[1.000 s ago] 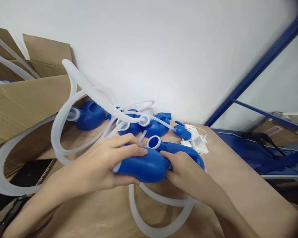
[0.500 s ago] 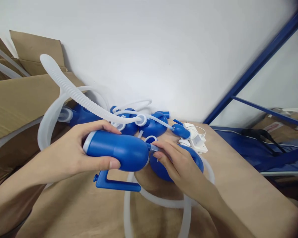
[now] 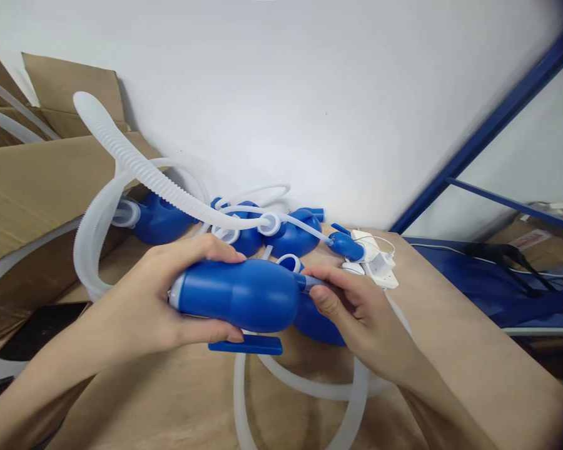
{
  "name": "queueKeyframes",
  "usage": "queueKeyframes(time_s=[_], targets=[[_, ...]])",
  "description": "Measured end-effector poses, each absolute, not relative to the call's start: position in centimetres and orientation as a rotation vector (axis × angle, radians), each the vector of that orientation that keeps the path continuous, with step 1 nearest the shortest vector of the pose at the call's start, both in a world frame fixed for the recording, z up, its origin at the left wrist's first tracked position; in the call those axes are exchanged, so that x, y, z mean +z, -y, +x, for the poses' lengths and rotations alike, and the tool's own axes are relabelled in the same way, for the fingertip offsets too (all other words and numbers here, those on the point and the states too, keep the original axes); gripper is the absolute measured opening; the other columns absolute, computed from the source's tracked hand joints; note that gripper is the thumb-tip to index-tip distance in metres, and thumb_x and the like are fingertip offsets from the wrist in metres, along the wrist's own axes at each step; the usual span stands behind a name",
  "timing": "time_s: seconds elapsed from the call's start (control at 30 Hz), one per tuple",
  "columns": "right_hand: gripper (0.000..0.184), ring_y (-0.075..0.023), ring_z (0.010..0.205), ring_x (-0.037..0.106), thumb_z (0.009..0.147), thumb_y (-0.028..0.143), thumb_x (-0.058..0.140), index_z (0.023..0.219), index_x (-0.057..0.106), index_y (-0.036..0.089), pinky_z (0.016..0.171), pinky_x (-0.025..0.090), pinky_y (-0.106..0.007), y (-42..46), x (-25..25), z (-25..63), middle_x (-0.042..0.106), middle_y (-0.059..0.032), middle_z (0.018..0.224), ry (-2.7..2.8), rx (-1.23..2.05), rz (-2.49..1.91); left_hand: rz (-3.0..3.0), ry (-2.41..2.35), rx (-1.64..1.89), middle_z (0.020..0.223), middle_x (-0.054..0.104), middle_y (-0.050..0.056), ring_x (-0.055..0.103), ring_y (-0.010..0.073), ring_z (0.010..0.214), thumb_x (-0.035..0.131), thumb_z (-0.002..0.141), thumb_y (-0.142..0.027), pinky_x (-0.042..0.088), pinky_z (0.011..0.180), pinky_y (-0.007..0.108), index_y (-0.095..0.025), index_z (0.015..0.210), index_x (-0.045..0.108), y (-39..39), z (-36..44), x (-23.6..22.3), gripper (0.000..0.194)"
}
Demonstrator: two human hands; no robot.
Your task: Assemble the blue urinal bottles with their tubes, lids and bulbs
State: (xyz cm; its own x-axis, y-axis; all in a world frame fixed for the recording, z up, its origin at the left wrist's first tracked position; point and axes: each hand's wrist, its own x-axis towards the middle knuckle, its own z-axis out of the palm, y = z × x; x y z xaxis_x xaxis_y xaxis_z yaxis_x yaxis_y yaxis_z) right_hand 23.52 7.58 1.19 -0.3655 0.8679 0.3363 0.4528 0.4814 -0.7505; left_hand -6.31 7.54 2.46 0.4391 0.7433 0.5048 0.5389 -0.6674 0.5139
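Surface: tan bench top (image 3: 450, 325), running off toward 3 o'clock
12 o'clock: row of blue plastic bottles (image 3: 162, 219) with white collars
1 o'clock: white power strip (image 3: 374, 265)
6 o'clock: loops of translucent ribbed tubing (image 3: 244, 400)
8 o'clock: black phone (image 3: 40, 325)
9 o'clock: cardboard box (image 3: 37, 194)

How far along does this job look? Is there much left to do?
Roughly partway, as far as I can judge. Done: several blue plastic bottles lie by the wall, seemingly fitted with white ribbed hose. In hand: the left hand grips a blue bottle, and the right hand pinches its narrow neck. Left: another bottle lies beneath, and more tubing sits in the cardboard box.
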Motion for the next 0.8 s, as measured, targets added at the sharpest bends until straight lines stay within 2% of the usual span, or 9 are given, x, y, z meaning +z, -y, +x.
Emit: queueKeyframes(time_s=[0.13,0.23,0.33,0.43,0.5,0.53,0.63,0.73,0.8], targets=[[0.041,-0.0142,0.063,0.055,0.109,0.057,0.058,0.105,0.077,0.021,0.053,0.04,-0.027,-7.3,2.0,23.9,0.064,-0.0009,0.076,1.972,0.961,-1.091,2.628,-0.937,1.088,0.127,0.075,0.003,0.073,0.0235,0.115,0.084,0.096,-0.053,0.06,0.1,0.034,-0.032,0.132,0.065,-7.2,-6.6,2.3,0.046],[0.052,-0.012,0.058,0.045,0.109,0.067,0.053,0.09,0.07,0.021,0.05,0.034,-0.026,-7.4,2.1,24.0,0.051,0.0026,0.068,2.0,1.11,-1.07,2.721,-0.9,1.073,0.135,0.071,0.005,0.073,0.0218,0.117,0.077,0.103,-0.048,0.059,0.102,0.032,-0.032,0.138,0.063,-6.8,-6.6,2.3,0.04],[0.056,-0.0129,0.061,0.052,0.113,0.066,0.045,0.084,0.063,0.021,0.056,0.043,-0.027,-7.9,1.6,23.7,0.056,0.0021,0.07,2.07,1.194,-1.115,2.701,-0.971,1.011,0.127,0.076,0.002,0.075,0.0218,0.109,0.084,0.097,-0.05,0.06,0.093,0.03,-0.032,0.133,0.066,-6.9,-6.5,2.6,0.044],[0.047,-0.0199,0.095,0.072,0.114,0.064,0.046,0.117,0.073,0.025,0.089,0.057,-0.033,-8.3,1.1,23.5,0.076,-0.0028,0.101,2.118,1.114,-1.178,2.546,-1.196,0.9,0.111,0.08,-0.002,0.074,0.0211,0.092,0.088,0.087,-0.062,0.056,0.078,0.027,-0.031,0.123,0.073,-7.3,-6.6,3.2,0.05],[0.052,-0.0249,0.122,0.071,0.114,0.065,0.045,0.149,0.064,0.032,0.111,0.052,-0.041,-8.5,1.2,24.0,0.077,-0.0043,0.125,2.121,1.062,-1.225,2.421,-1.36,0.823,0.104,0.08,-0.004,0.072,0.0206,0.087,0.086,0.083,-0.067,0.054,0.076,0.026,-0.028,0.118,0.076,-7.6,-7.1,3.8,0.053],[0.056,-0.0264,0.131,0.068,0.113,0.066,0.044,0.159,0.056,0.034,0.116,0.05,-0.044,-8.7,1.4,24.4,0.076,-0.0048,0.132,2.126,1.079,-1.259,2.378,-1.423,0.795,0.102,0.08,-0.004,0.071,0.0202,0.087,0.086,0.082,-0.068,0.053,0.077,0.025,-0.026,0.116,0.077,-7.8,-7.6,4.1,0.054],[0.07,-0.0271,0.13,0.07,0.11,0.063,0.054,0.171,0.038,0.035,0.113,0.054,-0.044,-9.4,2.0,26.3,0.074,-0.0066,0.138,2.204,1.327,-1.281,2.326,-1.545,0.784,0.096,0.077,-0.005,0.068,0.0165,0.083,0.086,0.081,-0.066,0.052,0.075,0.021,-0.022,0.113,0.076,-8.1,-9.3,4.7,0.055],[0.099,-0.0242,0.119,0.074,0.095,0.049,0.08,0.175,0.024,0.034,0.101,0.059,-0.037,-10.2,2.2,27.8,0.072,-0.0078,0.142,2.293,1.624,-1.224,2.301,-1.619,0.811,0.093,0.074,-0.006,0.067,0.0133,0.079,0.083,0.082,-0.064,0.052,0.07,0.017,-0.022,0.114,0.075,-8.3,-11.0,5.0,0.054],[0.113,-0.0231,0.118,0.075,0.087,0.039,0.089,0.176,0.019,0.035,0.097,0.06,-0.033,-10.6,2.1,28.0,0.07,-0.0081,0.146,2.337,1.691,-1.251,2.301,-1.641,0.824,0.092,0.074,-0.007,0.066,0.0124,0.077,0.084,0.081,-0.062,0.052,0.07,0.017,-0.022,0.115,0.075,-8.4,-11.9,4.9,0.054]])
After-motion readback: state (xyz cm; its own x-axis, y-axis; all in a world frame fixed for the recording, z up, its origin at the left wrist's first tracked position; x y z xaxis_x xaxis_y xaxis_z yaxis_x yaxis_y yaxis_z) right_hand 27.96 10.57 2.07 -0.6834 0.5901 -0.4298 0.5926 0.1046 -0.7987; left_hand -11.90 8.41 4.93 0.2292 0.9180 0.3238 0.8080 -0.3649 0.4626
